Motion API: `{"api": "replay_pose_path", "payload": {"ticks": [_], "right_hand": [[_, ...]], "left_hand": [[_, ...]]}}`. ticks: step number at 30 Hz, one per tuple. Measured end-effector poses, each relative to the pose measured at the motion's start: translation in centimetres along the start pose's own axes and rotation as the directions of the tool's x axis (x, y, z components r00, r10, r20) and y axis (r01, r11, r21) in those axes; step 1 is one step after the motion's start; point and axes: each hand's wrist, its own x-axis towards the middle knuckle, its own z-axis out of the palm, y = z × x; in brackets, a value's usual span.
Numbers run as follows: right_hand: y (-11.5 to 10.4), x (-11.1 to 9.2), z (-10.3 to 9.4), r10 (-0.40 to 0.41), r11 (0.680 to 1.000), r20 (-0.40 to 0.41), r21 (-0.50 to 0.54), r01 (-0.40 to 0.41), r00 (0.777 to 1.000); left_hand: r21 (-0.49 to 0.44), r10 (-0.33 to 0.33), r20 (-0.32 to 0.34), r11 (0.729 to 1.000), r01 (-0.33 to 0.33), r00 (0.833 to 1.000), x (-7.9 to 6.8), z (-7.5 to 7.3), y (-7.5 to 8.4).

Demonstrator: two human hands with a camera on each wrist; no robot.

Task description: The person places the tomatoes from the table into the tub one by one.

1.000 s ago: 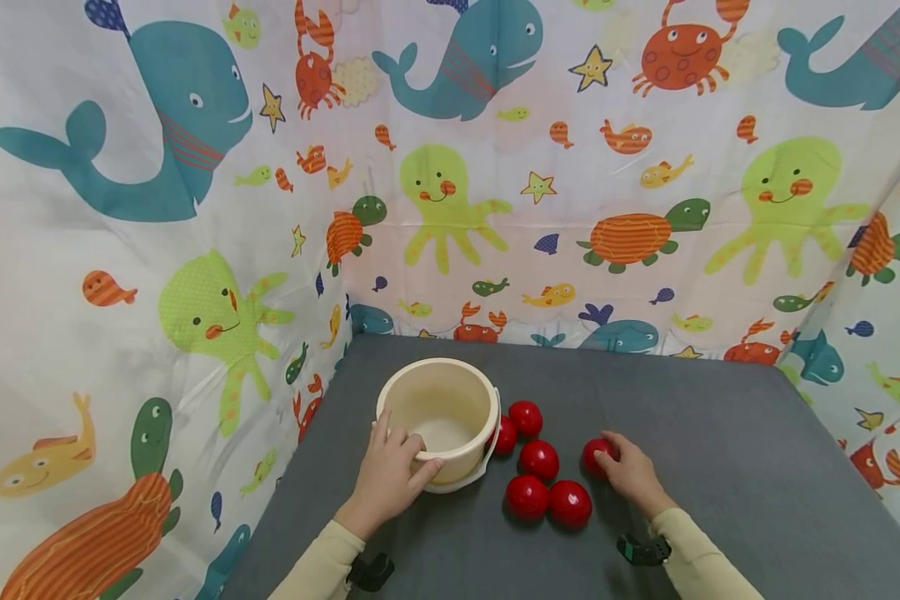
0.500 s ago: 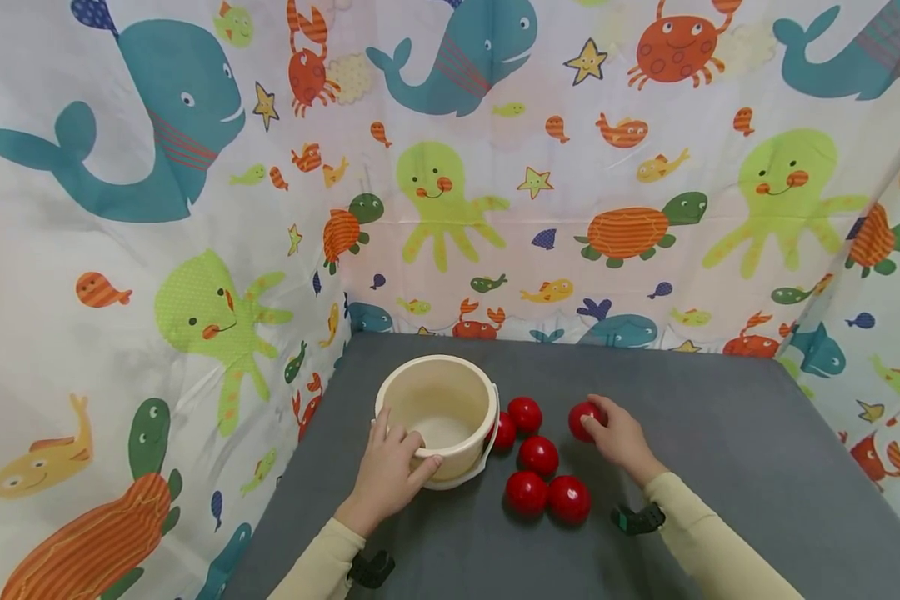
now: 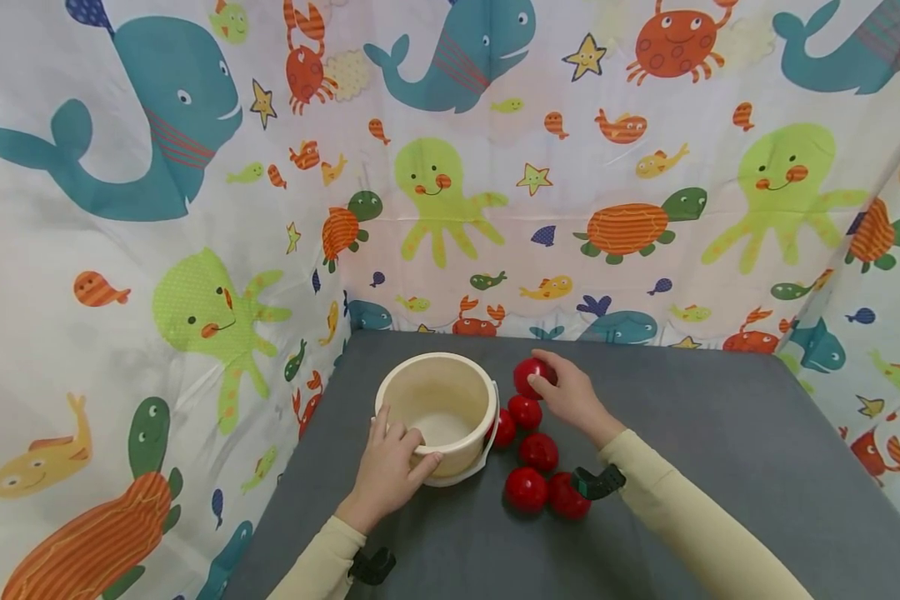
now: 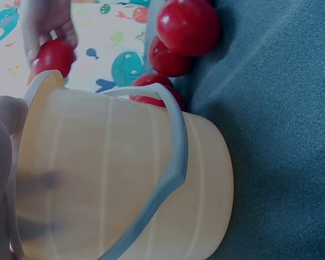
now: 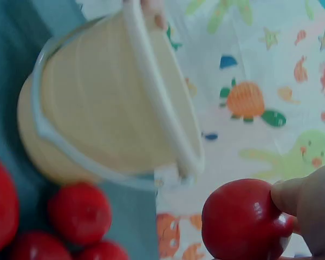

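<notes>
A cream bucket (image 3: 461, 457) with a white handle (image 4: 176, 157) stands upright on the left part of the table. My left hand (image 3: 390, 471) grips its near rim, thumb outside and fingers over the edge. My right hand (image 3: 573, 396) pinches a shiny red apple (image 3: 532, 377), raised just right of the bucket. From the right wrist, this apple (image 5: 244, 219) appears close up between thumb and fingers, apart from the bucket's rim. Several similar red apples (image 3: 538, 452) lie on the table beside the bucket, one partly behind its handle and one partly covered by my right wrist's band.
The dark grey table (image 3: 720, 450) extends to the right of the apples. A curtain (image 3: 540, 192) printed with sea animals hangs behind and along both sides. Each wrist wears a black band (image 3: 372, 567).
My right hand has lifted the apple off the table and carried it left and away from me, towards the bucket. The left hand stays on the rim.
</notes>
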Motion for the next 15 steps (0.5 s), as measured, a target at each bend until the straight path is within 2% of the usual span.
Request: {"api": "replay_pose_path", "payload": {"ticks": [9, 15], "right_hand": [[-4.9, 1.3, 3.5, -0.052, 0.998, 0.046, 0.05, 0.05, 0.998], [-6.9, 1.6, 6.3, -0.074, 0.995, 0.063, 0.074, 0.069, 0.995]], "left_hand": [[-0.007, 0.019, -0.023, 1.0, -0.019, 1.0, 0.0, 0.0, -0.2], [0.004, 0.022, -0.023, 1.0, -0.022, 0.999, 0.2, 0.0, -0.2]]}}
